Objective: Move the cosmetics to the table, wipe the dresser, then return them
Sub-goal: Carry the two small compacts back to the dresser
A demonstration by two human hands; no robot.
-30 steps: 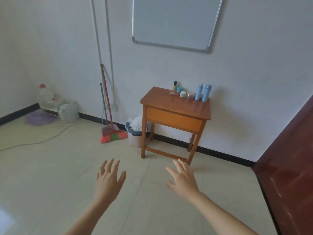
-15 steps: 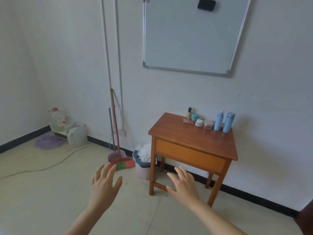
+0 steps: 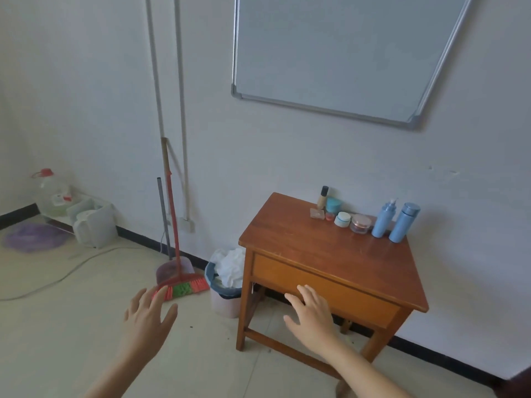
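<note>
The left hand and the right hand were held out palm-down nearest the camera, fingers straight and spread wide, each holding nothing. The left hand hung over the pale tiled floor and overlapped the bristle end of a red-handled broom with red and green bristles. The broom leaned on the white wall beside a purplish plastic dustpan. A pale pink waste bin, stuffed with white paper, stood just beside the left front leg of the small brown wooden dresser.

The right hand's fingertips lay across the dresser's drawer front in the view. Whether they touched it could not be told.

The cosmetics stood well beyond the fingers, up and to the right, with the bare dresser top between. They formed a row along the back edge by the wall, running left to right:
- a slim beige bottle with a black cap
- a teal jar
- a clear square bottle
- a white jar
- a pink glass jar
- a light blue pump bottle
- a light blue capped bottle

All stood upright, the tall ones with their long axes vertical and their caps up.

A grey-framed whiteboard hung on the wall above. A clear water jug with a red cap sat in the far left corner.
</note>
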